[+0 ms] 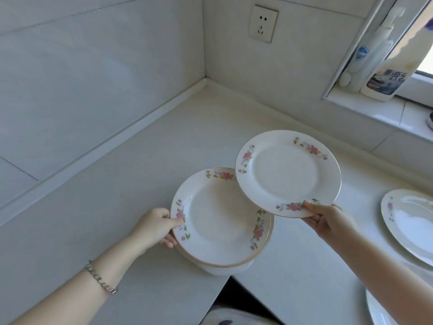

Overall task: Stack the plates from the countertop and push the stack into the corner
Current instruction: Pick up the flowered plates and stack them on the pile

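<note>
A stack of white plates with pink flower rims (218,219) sits at the front edge of the white countertop (145,160). My left hand (155,227) grips the stack's left rim. My right hand (328,219) holds a single flowered plate (287,172) by its near rim, tilted in the air above and to the right of the stack, overlapping its far right edge. Another flowered plate (410,224) lies flat on the counter at the far right. The wall corner (206,78) is up beyond the stack.
A wall socket (263,23) sits above the corner. A white cleaner bottle (384,76) stands on the window sill at the upper right. Part of another white dish (379,310) shows at the bottom right. The counter's front edge drops off below the stack.
</note>
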Demonstrator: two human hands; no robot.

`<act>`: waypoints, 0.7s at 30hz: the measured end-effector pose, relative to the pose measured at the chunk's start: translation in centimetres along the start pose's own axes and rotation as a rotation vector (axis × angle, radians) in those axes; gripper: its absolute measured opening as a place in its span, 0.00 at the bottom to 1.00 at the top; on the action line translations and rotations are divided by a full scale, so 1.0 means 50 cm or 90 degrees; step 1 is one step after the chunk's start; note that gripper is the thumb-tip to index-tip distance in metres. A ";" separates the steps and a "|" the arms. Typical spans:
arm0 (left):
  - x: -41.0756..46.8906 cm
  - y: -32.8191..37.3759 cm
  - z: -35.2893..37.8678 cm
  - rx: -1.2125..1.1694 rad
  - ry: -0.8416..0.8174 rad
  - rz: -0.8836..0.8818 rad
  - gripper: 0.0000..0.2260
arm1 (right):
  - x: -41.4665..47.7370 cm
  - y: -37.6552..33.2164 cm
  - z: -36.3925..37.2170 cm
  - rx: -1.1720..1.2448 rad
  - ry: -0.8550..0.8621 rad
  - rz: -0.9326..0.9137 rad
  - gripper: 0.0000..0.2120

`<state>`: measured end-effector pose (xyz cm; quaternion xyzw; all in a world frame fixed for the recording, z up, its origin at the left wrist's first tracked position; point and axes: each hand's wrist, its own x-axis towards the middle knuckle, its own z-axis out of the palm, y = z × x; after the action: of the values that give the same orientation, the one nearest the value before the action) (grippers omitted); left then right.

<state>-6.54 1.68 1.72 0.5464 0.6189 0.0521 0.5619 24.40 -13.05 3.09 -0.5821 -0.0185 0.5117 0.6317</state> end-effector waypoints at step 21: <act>0.022 0.006 0.106 -0.253 0.182 0.086 0.23 | -0.042 0.080 0.037 -0.300 -0.191 0.061 0.11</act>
<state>-2.14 -0.31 -0.70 0.4524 0.6318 0.2871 0.5601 19.76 -13.94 1.88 -0.6307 -0.2028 0.6033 0.4440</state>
